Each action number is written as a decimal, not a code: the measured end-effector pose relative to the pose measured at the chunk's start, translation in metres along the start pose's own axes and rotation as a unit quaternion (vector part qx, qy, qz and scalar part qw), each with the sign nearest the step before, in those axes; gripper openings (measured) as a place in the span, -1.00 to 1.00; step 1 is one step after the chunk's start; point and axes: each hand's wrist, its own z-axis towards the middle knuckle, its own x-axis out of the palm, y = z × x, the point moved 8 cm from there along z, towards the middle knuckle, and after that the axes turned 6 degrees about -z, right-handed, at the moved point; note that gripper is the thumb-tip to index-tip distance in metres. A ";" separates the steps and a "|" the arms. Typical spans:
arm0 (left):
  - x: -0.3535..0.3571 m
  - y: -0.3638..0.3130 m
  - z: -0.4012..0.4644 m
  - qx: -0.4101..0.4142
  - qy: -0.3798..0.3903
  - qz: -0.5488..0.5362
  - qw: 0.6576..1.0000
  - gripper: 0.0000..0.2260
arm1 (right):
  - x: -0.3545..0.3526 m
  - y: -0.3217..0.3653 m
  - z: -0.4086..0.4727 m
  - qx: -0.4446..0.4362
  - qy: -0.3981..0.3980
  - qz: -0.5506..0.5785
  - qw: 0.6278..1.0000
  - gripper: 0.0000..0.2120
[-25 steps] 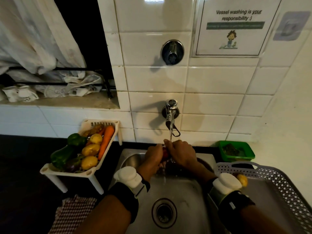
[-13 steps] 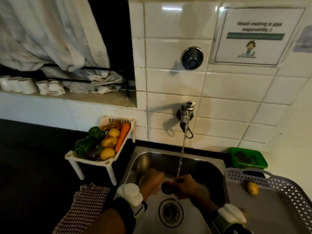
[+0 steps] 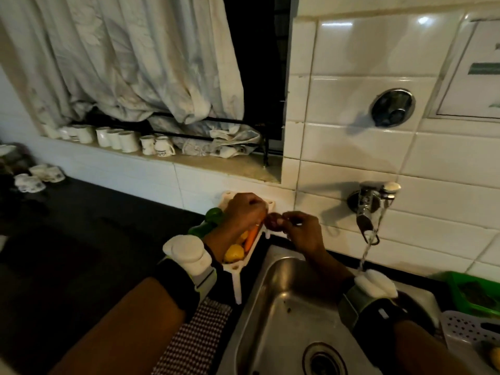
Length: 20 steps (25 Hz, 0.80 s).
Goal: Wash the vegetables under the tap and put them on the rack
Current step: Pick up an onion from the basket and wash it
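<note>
both hands meet over the white rack (image 3: 244,262): right hand (image 3: 300,230) pinches a dark red vegetable (image 3: 273,221) at its rim, ready to drop it, left hand (image 3: 243,212) curled beside it, grip unclear.

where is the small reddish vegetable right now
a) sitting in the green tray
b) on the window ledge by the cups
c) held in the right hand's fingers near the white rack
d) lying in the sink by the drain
c: the right hand pinches the reddish vegetable in its fingertips, right beside the white rack, with the left hand over the rack.
</note>
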 end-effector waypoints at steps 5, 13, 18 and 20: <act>-0.059 0.019 0.039 -0.021 -0.035 -0.013 0.999 -0.91 | 0.054 0.045 0.056 -0.069 0.011 -0.111 0.991 -0.71; -0.074 0.048 0.064 -0.053 -0.038 -0.066 0.996 -0.90 | 0.130 0.037 0.070 -0.140 0.044 -0.284 0.948 -0.77; -0.065 0.045 0.058 -0.045 -0.028 -0.062 0.997 -0.88 | 0.109 0.028 0.067 -0.135 0.056 -0.299 0.943 -0.64; -0.058 0.042 0.048 -0.041 -0.028 -0.068 0.996 -0.88 | 0.092 0.036 0.051 -0.152 0.045 -0.265 0.951 -0.71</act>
